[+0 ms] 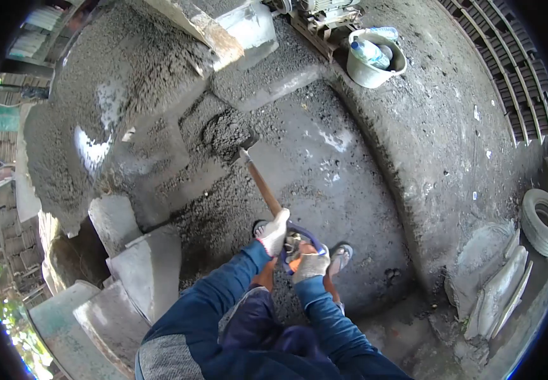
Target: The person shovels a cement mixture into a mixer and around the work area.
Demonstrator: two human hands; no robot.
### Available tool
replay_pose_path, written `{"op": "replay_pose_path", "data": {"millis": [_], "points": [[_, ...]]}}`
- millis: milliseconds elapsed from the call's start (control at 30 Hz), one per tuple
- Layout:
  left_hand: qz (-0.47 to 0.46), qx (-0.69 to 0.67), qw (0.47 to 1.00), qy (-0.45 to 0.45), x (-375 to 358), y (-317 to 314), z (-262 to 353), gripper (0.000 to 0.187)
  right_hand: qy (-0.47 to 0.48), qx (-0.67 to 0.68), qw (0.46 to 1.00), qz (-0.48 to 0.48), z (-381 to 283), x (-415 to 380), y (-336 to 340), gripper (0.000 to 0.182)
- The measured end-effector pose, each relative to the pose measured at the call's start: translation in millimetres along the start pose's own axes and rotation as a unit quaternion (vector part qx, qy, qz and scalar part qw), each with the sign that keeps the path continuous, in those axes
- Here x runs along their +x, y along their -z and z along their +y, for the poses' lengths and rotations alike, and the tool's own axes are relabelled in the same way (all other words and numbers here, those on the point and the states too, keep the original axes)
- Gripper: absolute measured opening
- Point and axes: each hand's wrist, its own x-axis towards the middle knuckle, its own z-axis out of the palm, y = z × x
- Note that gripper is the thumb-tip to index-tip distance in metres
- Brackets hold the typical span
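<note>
A shovel [263, 185] with a wooden shaft slants away from my body. My left hand [274, 233], in a pale glove, is wrapped round the shaft. At its near end, my gloved right hand [312, 263] is closed on the blue handle [310, 235]. The far end of the shovel meets a dark heap of wet, lumpy grey material [226, 133], which hides most of the blade. My sandalled feet stand on the grey floor behind the shovel, one on each side of the handle.
A low ledge [385, 158] borders the floor on the right. A bucket [367, 75] with plastic bottles stands beside a machine [324, 9] at the top. Bent sheets [153, 266] lean at left. Tyres [540, 221] and slabs [499, 291] lie at right.
</note>
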Motion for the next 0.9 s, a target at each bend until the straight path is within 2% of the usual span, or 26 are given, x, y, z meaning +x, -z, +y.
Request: {"op": "replay_pose_path", "data": {"millis": [67,100,200,233,267,333,367,400,433,467,533,567,633,667,700,733,767,800,833,867,900], "points": [[-0.016,-0.030,0.999,-0.001,-23.9,28.4,55.5,0.047,0.030,-0.046,0.998,-0.025,-4.5,-14.2,-58.4,0.015],[-0.024,-0.030,0.999,-0.002,-50.6,30.2,90.2,0.046,-0.025,0.035,0.999,-0.028,-4.8,-18.2,-85.5,0.018],[-0.049,0.029,0.998,0.016,8.1,72.7,120.2,0.050,0.001,0.049,0.999,0.016,12.9,6.9,-143.9,0.015],[-0.122,-0.012,0.990,0.076,54.0,99.9,121.3,0.053,-0.081,0.129,0.988,-0.040,47.8,54.0,-140.4,0.014],[-0.007,-0.026,1.000,0.009,73.6,93.3,122.5,0.053,-0.042,-0.125,0.991,0.008,66.9,81.7,-149.3,0.015],[0.052,0.065,0.991,-0.109,221.9,151.6,34.8,0.059,-0.018,-0.113,0.992,0.056,135.0,127.2,-95.9,0.020],[0.077,0.270,0.942,-0.182,192.7,138.3,23.9,0.055,-0.059,-0.088,0.994,0.036,188.6,155.2,-40.8,0.022],[0.134,0.458,0.844,-0.243,158.8,122.7,15.1,0.052,-0.093,-0.054,0.994,0.008,218.8,185.8,-13.1,0.023],[0.055,0.512,0.833,-0.204,162.8,132.2,1.7,0.059,-0.093,-0.052,0.994,-0.012,201.6,189.9,-8.9,0.025],[0.075,0.369,0.924,-0.065,101.7,97.0,13.4,0.065,-0.094,-0.051,0.994,-0.030,176.0,184.4,-0.9,0.027],[0.034,0.241,0.970,-0.009,129.7,124.1,-19.5,0.067,-0.094,-0.064,0.992,-0.047,155.5,167.9,28.4,0.029],[0.036,0.143,0.988,0.052,113.1,116.5,-14.7,0.052,-0.087,-0.078,0.992,-0.055,159.3,164.6,46.2,0.030],[0.022,0.064,0.996,0.061,114.6,114.0,-17.4,0.056,-0.082,-0.095,0.990,-0.058,150.3,142.9,72.5,0.030],[0.006,0.010,0.998,0.069,123.4,108.6,-22.2,0.056,-0.049,-0.137,0.988,-0.052,142.3,123.8,87.7,0.031],[-0.011,-0.059,0.998,-0.019,126.9,88.2,-24.1,0.052,-0.070,-0.059,0.992,-0.090,135.3,102.9,105.2,0.035],[-0.064,-0.095,0.993,-0.006,148.5,84.6,-31.3,0.051,-0.074,-0.025,0.994,-0.073,111.8,68.2,109.7,0.035],[-0.046,-0.176,0.983,0.011,168.8,76.7,-38.6,0.048,-0.063,-0.040,0.996,-0.055,104.8,48.2,127.7,0.033],[-0.027,-0.257,0.966,0.029,185.1,66.3,-44.6,0.046,-0.081,0.016,0.996,-0.029,72.3,18.8,128.6,0.032],[0.035,-0.297,0.954,0.015,194.3,53.4,-48.5,0.038,-0.039,-0.005,0.999,0.016,78.3,8.0,151.1,0.033],[0.030,-0.285,0.957,0.036,197.9,41.7,-58.3,0.033,-0.066,0.026,0.996,0.058,54.5,-10.2,155.1,0.030],[0.026,-0.273,0.960,0.055,196.7,31.7,-68.6,0.030,-0.079,0.007,0.986,0.145,48.0,-13.9,166.9,0.026]]}}
